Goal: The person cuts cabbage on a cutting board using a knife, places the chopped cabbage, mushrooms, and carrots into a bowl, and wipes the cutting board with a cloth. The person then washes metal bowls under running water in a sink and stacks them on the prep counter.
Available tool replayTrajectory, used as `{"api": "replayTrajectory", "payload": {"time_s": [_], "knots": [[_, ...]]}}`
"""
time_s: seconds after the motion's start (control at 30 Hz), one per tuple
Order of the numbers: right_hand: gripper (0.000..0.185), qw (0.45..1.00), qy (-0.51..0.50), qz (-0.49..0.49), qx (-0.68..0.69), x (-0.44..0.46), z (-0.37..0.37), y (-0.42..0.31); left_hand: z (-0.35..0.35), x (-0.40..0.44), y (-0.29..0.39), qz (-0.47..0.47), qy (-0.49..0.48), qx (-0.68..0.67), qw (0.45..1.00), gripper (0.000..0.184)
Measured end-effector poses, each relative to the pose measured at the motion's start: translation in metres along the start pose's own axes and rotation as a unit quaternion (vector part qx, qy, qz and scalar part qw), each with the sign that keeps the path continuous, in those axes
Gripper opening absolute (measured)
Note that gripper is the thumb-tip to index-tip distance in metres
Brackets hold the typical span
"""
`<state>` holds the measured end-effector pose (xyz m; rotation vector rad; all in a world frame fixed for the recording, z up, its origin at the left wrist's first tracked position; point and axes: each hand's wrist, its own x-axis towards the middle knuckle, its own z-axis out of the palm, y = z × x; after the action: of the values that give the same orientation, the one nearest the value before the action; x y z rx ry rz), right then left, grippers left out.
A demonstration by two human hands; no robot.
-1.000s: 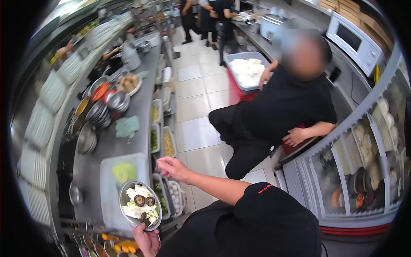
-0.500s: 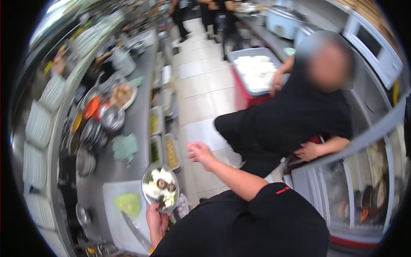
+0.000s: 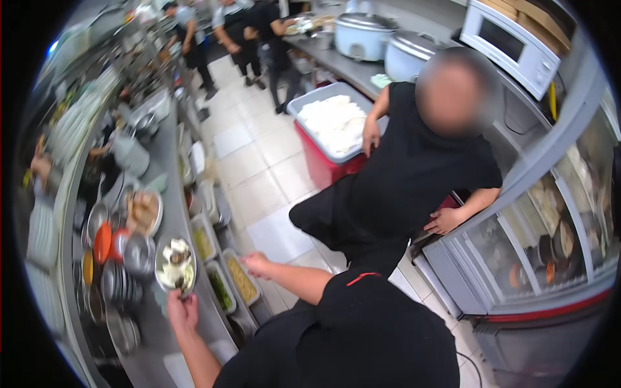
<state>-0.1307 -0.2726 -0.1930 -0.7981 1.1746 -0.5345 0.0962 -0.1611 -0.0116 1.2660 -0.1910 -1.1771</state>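
My left hand [image 3: 182, 312] grips the near rim of an oval metal bowl [image 3: 159, 271], which is above the steel counter [image 3: 155, 352]. White and pale green leafy pieces [image 3: 176, 264] lie in the bowl with some dark brown pieces. My right hand [image 3: 257, 264] is held over the food containers to the right of the counter, nearest a tray of yellowish pieces [image 3: 242, 279]. Its fingers look curled together, and whatever they may hold is too small to make out. Beside that tray sits a container of chopped greens [image 3: 220, 291].
A person in black [image 3: 414, 174] sits at the right, one hand by a grey tub of white food [image 3: 333, 126]. Behind them are rice cookers [image 3: 365, 42] and a microwave [image 3: 511, 45]. Stacked metal bowls [image 3: 116, 282] stand at left. A glass-fronted fridge [image 3: 537, 246] is at right.
My left hand has carried the bowl forward along the counter, away from the cutting board. My right hand has shifted relative to the containers, its fingers still curled. The view has turned and moved.
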Motion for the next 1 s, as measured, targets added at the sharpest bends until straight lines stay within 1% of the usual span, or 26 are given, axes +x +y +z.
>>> {"api": "replayTrajectory", "payload": {"time_s": [0.07,0.17,0.23,0.27,0.3,0.33,0.37,0.4,0.43,0.47,0.53,0.57,0.63,0.67,0.7,0.73,0.8,0.83,0.87,0.9,0.93,1.0], "knots": [[0.034,1.0,0.021,0.021,0.0,0.04,-0.001,-0.013,0.01,0.026,-0.003,-0.02,0.008,0.006,1.0,0.02],[0.031,0.989,0.037,-0.012,-0.139,0.092,-0.006,-0.05,0.02,0.067,-0.009,-0.059,-0.005,0.039,0.997,0.02],[0.032,0.975,0.055,-0.096,-0.195,0.14,-0.008,-0.073,0.043,0.091,-0.011,-0.088,0.006,0.064,0.994,0.024],[0.033,0.963,0.045,-0.141,-0.224,0.169,-0.002,-0.09,0.05,0.104,-0.009,-0.096,0.027,0.07,0.993,0.027],[0.033,0.944,0.059,-0.172,-0.276,0.195,0.001,-0.105,0.047,0.125,-0.015,-0.065,0.024,0.068,0.995,0.032],[0.031,0.942,0.052,-0.167,-0.285,0.217,0.006,-0.12,0.04,0.138,-0.021,-0.037,0.031,0.073,0.996,0.037],[0.03,0.924,0.026,-0.202,-0.323,0.253,0.01,-0.126,0.059,0.131,-0.013,-0.023,0.062,0.073,0.995,0.041],[0.033,0.913,0.048,-0.249,-0.321,0.274,0.017,-0.134,0.075,0.134,-0.002,-0.013,0.085,0.078,0.993,0.045],[0.031,0.889,0.046,-0.289,-0.351,0.29,0.025,-0.148,0.056,0.151,-0.011,0.007,0.077,0.049,0.996,0.053],[0.03,0.863,0.053,-0.329,-0.379,0.302,0.032,-0.165,0.056,0.153,-0.008,0.018,0.1,0.045,0.994,0.054],[0.027,0.824,0.01,-0.385,-0.417,0.335,0.045,-0.196,0.073,0.156,-0.008,0.043,0.131,0.036,0.99,0.057],[0.026,0.799,-0.013,-0.414,-0.435,0.351,0.054,-0.206,0.053,0.16,-0.014,0.034,0.089,0.059,0.994,0.049],[0.023,0.799,-0.039,-0.408,-0.44,0.394,0.076,-0.207,0.018,0.157,-0.029,0.018,0.123,0.088,0.988,0.052],[0.022,0.797,-0.049,-0.409,-0.441,0.419,0.088,-0.205,0.02,0.154,-0.029,0.011,0.122,0.09,0.988,0.052],[0.023,0.821,-0.069,-0.361,-0.437,0.454,0.103,-0.184,0.016,0.152,-0.034,0.007,0.133,0.075,0.988,0.053],[0.025,0.849,-0.082,-0.317,-0.414,0.472,0.11,-0.177,0.058,0.155,-0.025,0.038,0.201,0.034,0.978,0.059],[0.029,0.895,-0.114,-0.228,-0.365,0.499,0.127,-0.171,0.015,0.143,-0.042,-0.007,0.239,0.019,0.971,0.061],[0.036,0.852,-0.174,-0.28,-0.406,0.492,0.121,-0.196,0.004,0.134,-0.05,-0.009,0.268,0.031,0.963,0.062],[0.04,0.934,-0.167,-0.224,-0.22,0.504,0.136,-0.192,-0.003,0.131,-0.058,-0.009,0.293,0.041,0.955,0.063],[0.039,0.951,-0.167,-0.208,-0.158,0.514,0.142,-0.188,-0.012,0.129,-0.058,-0.084,0.262,-0.102,0.956,0.068],[0.039,0.954,-0.171,-0.197,-0.148,0.523,0.146,-0.186,0.001,0.131,-0.057,-0.046,0.261,-0.102,0.959,0.072],[0.039,0.939,-0.177,-0.197,-0.217,0.537,0.155,-0.181,-0.035,0.122,-0.07,-0.035,0.257,-0.113,0.959,0.075]]}}
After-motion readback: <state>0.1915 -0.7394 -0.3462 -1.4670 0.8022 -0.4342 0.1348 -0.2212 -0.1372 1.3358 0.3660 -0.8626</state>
